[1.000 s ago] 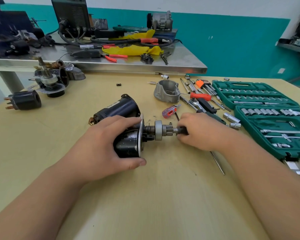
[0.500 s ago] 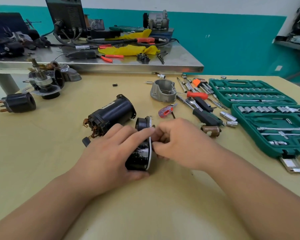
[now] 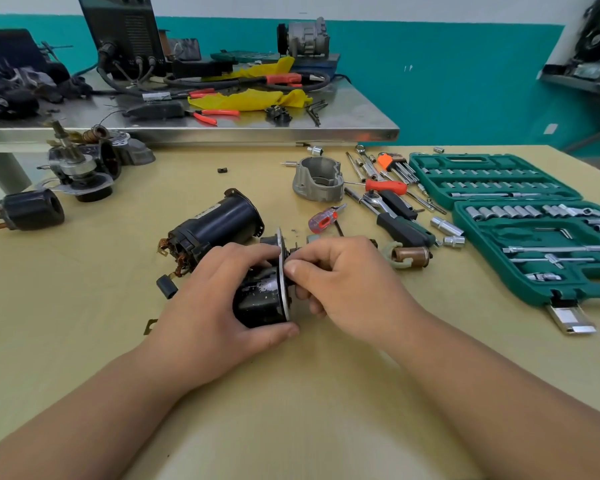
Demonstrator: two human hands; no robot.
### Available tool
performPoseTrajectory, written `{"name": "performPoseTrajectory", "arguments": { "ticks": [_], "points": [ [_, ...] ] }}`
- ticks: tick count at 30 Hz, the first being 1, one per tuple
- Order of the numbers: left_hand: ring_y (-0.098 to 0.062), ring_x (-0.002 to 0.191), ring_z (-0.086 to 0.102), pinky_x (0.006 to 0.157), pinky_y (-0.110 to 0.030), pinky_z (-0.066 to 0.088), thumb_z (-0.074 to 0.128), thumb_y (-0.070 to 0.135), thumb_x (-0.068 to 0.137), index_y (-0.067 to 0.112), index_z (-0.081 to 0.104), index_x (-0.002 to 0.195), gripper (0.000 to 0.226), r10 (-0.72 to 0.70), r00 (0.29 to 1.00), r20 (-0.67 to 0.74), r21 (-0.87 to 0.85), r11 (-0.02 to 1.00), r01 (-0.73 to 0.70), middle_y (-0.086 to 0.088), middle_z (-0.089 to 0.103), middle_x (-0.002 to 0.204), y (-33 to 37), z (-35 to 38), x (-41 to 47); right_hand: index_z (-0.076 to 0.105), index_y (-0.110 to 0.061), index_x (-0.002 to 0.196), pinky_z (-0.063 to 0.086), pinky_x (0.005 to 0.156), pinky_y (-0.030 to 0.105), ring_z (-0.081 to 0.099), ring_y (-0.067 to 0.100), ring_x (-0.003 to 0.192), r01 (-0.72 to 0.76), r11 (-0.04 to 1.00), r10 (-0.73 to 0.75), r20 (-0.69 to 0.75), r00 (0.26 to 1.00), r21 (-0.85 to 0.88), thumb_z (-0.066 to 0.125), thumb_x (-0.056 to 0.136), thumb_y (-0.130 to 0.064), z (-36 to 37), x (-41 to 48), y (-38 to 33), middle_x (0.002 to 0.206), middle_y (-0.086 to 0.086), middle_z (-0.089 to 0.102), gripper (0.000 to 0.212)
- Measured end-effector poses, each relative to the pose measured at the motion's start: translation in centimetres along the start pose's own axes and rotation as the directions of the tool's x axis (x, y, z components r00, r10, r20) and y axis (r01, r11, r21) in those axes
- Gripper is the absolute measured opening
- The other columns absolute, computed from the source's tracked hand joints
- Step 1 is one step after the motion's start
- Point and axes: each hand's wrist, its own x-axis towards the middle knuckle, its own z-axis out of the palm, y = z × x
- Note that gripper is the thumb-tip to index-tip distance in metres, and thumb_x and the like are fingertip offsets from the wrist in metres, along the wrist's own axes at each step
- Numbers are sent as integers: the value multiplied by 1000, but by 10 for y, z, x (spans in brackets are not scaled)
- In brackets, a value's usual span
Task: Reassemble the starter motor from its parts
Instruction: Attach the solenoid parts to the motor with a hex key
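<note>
Near the middle of the yellow wooden table (image 3: 84,306), the left hand (image 3: 205,306) still wraps the black cylindrical motor housing with a silver end plate (image 3: 257,303). The right hand (image 3: 347,289), earlier out along the shaft, now pinches with curled fingers at that plate.

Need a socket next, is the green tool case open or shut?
Open: the green tool case lies spread flat, sockets showing in both halves.

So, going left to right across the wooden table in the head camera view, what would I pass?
Black solenoid → left hand gripping the black flanged housing → right hand pinching at its plate → brown plunger → green socket set case.
</note>
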Motion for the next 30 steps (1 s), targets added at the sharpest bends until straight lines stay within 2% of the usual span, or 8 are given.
{"name": "performPoseTrajectory", "arguments": {
  "ticks": [3, 6, 10, 13, 17, 23, 27, 30],
  "points": [
    [-6, 104, 54, 90, -14, 40, 70, 57, 63, 36, 55, 118, 61, 4, 1000, -13, -55, 998, -5, 17, 55, 109, 0, 0, 1, 72, -30, 79, 46, 49, 19, 56, 4, 47, 35, 999, -35, -18, 999, -19, 61, 91, -19, 0, -1, -1, 62, -13, 63, 19],
    [-7, 102, 56, 89, -13, 41, 72, 53, 63, 34, 56, 115, 58, -5, 999, -40, -73, 997, 2, 14, 57, 107, 0, 0, 2, 73, -34, 91, 46, 51, 15, 59, 0, 52, 40, 998, -40, 0, 999, -52, 62, 91, -20, 0, 0, -2, 66, -20, 65, 18],
    [-7, 101, 58, 88, -14, 42, 72, 51, 61, 34, 57, 112, 56, -9, 998, -57, -71, 997, 5, 12, 60, 105, 2, -1, 3, 67, -35, 79, 48, 55, 17, 61, 0, 62, 49, 992, -58, -73, 996, -116, 66, 87, -21, 6, 3, -4, 71, -11, 68, 17],
    [-5, 99, 58, 87, -15, 43, 72, 49, 60, 34, 57, 108, 52, -3, 997, -71, -77, 997, -2, 16, 59, 104, 2, -2, 4, 66, -37, 73, 50, 59, 16, 63, -1, 67, 78, 988, -88, -70, 994, -134, 67, 86, -22, 5, 2, -6, 71, -14, 69, 20],
    [-6, 97, 58, 85, -15, 42, 72, 48, 60, 33, 56, 105, 50, 6, 998, -58, -83, 997, -11, 18, 58, 103, 3, -3, 4, 75, -29, 83, 42, 60, 7, 58, -8, 70, 98, 980, -112, -69, 991, -173, 67, 86, -22, 5, 2, -6, 68, -22, 64, 12],
    [-6, 95, 58, 83, -15, 43, 71, 47, 60, 32, 56, 105, 50, 5, 998, -60, -76, 997, -10, 16, 60, 101, 4, -6, 5, 74, -27, 92, 43, 64, 15, 56, -1, 76, 156, 951, -174, -47, 984, -266, 62, 90, -24, 6, 0, -2, 72, -20, 59, 12],
    [-7, 96, 59, 82, -17, 44, 71, 48, 60, 31, 58, 105, 50, 2, 999, -52, -72, 997, -5, 16, 59, 101, 3, -6, 4, 70, -29, 83, 39, 57, 12, 48, -3, 61, 170, 946, -180, -11, 984, -278, 65, 88, -21, 2, 2, -2, 61, -16, 52, 11],
    [-2, 96, 57, 82, -12, 42, 71, 48, 60, 33, 57, 105, 50, -1, 999, -48, -64, 998, -2, 18, 59, 102, 2, -5, 4, 72, -26, 88, 39, 63, 13, 51, -2, 73, 213, 891, -239, -14, 971, -402, 62, 90, -27, 3, 3, -2, 70, -18, 54, 10]
  ]
}}
